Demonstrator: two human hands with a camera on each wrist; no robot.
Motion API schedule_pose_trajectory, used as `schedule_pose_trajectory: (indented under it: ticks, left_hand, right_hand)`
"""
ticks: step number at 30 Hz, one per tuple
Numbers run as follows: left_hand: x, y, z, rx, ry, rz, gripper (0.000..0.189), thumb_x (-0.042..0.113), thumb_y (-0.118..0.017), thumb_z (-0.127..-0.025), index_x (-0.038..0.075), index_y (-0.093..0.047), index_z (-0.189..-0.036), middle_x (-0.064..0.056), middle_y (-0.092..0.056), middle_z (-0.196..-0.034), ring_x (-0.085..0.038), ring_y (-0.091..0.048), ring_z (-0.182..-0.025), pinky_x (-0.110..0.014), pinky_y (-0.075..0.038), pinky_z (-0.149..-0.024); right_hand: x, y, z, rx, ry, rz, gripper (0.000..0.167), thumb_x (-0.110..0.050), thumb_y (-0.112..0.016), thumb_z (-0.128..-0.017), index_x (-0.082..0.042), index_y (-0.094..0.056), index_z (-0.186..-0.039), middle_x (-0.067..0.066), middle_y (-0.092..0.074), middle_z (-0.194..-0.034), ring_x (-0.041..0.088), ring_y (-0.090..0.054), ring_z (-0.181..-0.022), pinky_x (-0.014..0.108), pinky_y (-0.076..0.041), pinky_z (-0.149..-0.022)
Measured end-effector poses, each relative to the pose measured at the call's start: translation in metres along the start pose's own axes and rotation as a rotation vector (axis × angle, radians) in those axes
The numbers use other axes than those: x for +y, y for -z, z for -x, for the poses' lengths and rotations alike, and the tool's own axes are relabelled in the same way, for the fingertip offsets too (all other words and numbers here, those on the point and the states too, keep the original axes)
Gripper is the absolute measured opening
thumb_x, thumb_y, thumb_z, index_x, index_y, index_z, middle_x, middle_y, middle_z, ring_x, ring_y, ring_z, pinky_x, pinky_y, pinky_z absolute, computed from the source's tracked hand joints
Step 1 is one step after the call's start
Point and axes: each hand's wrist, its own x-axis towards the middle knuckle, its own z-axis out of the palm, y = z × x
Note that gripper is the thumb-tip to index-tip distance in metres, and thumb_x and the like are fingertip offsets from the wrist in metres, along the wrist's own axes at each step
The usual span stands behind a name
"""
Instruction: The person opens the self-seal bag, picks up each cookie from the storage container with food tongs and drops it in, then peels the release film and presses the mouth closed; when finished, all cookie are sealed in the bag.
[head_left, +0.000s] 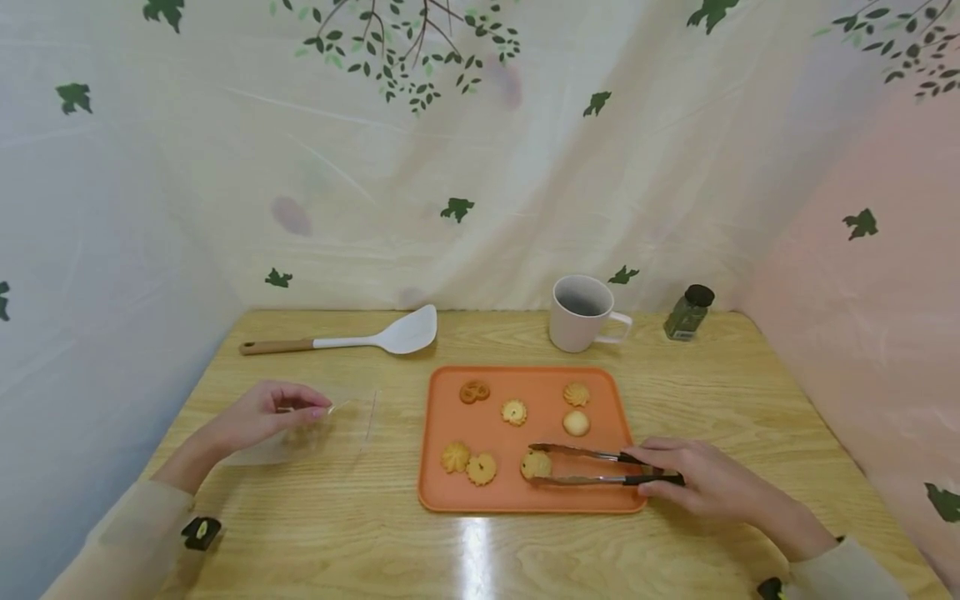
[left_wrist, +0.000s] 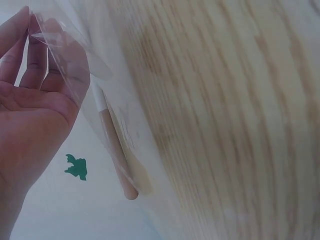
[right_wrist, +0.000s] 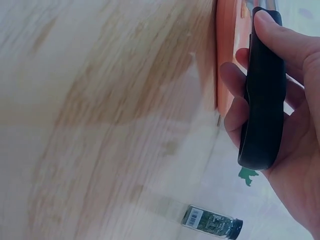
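Clear film (head_left: 337,429), perhaps a bag, in left hand (head_left: 272,412), edges indistinct.

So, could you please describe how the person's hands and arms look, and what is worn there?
The left hand and right hand are ungloved, with no rings visible. The left sleeve and right sleeve look plain and pale cream. A small black piece with a yellowish mark sits by the left one; a similar black piece near the right is partly cut off.
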Motion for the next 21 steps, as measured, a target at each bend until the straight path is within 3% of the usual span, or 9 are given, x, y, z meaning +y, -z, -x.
schedule_pose_trajectory:
  ticks: [10,16,21]
  left_hand:
    - [0.001,0.001,-0.001,-0.003,0.010,0.005,0.022,0.020,-0.070,-0.098,0.006,-0.074,-0.115,-0.007,-0.074,-0.107,-0.014,-0.067,-0.092,-0.029,-0.056,-0.077]
    - [-0.001,0.001,-0.002,-0.017,-0.007,-0.007,0.021,0.020,-0.069,-0.099,0.008,-0.074,-0.115,-0.009,-0.074,-0.108,-0.014,-0.067,-0.094,-0.031,-0.056,-0.077]
    - [0.001,0.001,-0.004,-0.028,-0.014,-0.008,0.021,0.019,-0.068,-0.100,0.006,-0.074,-0.115,-0.011,-0.074,-0.109,-0.013,-0.067,-0.094,-0.030,-0.056,-0.077]
  right_hand:
    - [0.000,0.004,-0.001,0.036,0.012,0.016,0.044,-0.023,-0.070,-0.098,-0.001,-0.063,-0.136,0.004,-0.069,-0.119,-0.001,-0.062,-0.087,0.022,-0.050,-0.063]
    - [-0.004,0.007,-0.010,0.035,-0.020,0.090,0.044,-0.028,-0.069,-0.099,-0.007,-0.064,-0.137,0.009,-0.068,-0.124,0.015,-0.068,-0.100,0.035,-0.058,-0.073]
    - [-0.011,0.010,-0.025,0.001,-0.031,0.092,0.046,-0.030,-0.067,-0.100,-0.007,-0.062,-0.140,0.010,-0.068,-0.125,0.015,-0.068,-0.097,0.037,-0.058,-0.075]
